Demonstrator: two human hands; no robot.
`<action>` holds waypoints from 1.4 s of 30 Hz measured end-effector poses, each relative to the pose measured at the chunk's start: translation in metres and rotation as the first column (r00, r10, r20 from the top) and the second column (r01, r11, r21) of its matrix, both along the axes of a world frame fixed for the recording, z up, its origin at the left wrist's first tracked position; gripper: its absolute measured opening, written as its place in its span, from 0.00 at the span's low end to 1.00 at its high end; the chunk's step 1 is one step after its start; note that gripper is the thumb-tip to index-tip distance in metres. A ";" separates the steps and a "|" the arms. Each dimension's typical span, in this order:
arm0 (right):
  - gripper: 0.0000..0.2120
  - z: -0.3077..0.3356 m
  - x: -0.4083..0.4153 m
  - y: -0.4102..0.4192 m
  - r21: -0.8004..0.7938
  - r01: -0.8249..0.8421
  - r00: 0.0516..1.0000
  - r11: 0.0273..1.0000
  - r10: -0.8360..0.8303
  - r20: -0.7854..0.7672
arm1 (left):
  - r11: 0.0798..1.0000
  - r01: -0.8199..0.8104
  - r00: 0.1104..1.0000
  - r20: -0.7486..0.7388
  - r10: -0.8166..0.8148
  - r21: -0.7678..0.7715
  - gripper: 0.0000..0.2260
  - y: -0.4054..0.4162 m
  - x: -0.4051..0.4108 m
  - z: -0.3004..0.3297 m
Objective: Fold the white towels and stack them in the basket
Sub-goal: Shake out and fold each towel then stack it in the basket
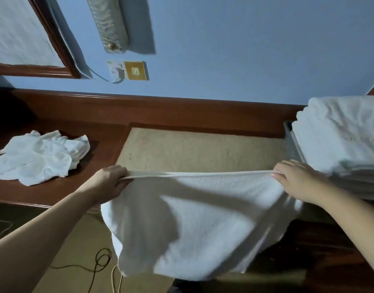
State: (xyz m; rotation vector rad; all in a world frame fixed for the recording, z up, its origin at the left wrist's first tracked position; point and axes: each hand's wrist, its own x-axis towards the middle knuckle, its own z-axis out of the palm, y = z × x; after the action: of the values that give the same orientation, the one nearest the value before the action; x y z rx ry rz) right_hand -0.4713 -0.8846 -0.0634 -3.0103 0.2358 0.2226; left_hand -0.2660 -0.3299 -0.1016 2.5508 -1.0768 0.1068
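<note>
Left hand: the left hand [111,181] is curled tight on one top corner of the towel [194,225].
Right hand: the right hand [294,179] pinches the opposite corner.
Towel: stretched between them, hanging over the tan mat [203,149].
Handling: probably soft, light, floppy; best held by corners.
Basket: the basket [292,144], right of the mat, holds folded towels [340,140].
Left of mat: crumpled towels [40,157].

My left hand [111,182] and right hand [296,180] are stretched forward, well apart; both have the fingers curled in a pinch.
</note>
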 end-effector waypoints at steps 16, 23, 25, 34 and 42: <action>0.17 -0.104 0.185 -0.071 -0.018 0.210 0.914 0.977 -0.203 -0.350 | 0.914 -0.109 0.878 -0.393 0.272 0.390 0.04 -0.116 0.227 -0.083; 0.13 -0.172 0.205 -0.095 0.020 0.123 0.891 0.992 -0.102 -0.442 | 0.822 0.071 0.791 -0.534 0.299 0.565 0.08 -0.112 0.250 -0.126; 0.10 -0.180 0.218 -0.099 0.029 0.154 0.896 0.988 -0.127 -0.425 | 0.775 0.139 0.770 -0.559 0.308 0.617 0.13 -0.117 0.253 -0.132; 0.14 -0.207 0.227 -0.091 -0.178 0.139 0.896 0.974 -0.201 -0.396 | 0.570 0.162 0.935 -0.310 0.171 0.805 0.24 -0.128 0.244 -0.139; 0.12 -0.217 0.220 -0.097 -0.217 0.151 0.904 0.964 -0.224 -0.365 | 0.743 -0.008 0.988 -0.108 0.108 0.669 0.21 -0.127 0.257 -0.136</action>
State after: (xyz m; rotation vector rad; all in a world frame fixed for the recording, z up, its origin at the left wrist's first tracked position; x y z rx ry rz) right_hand -0.2516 -0.9819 -0.2808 -3.0634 0.6121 0.8216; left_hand -0.0090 -0.4571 -0.2374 3.1564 -1.1216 -0.5433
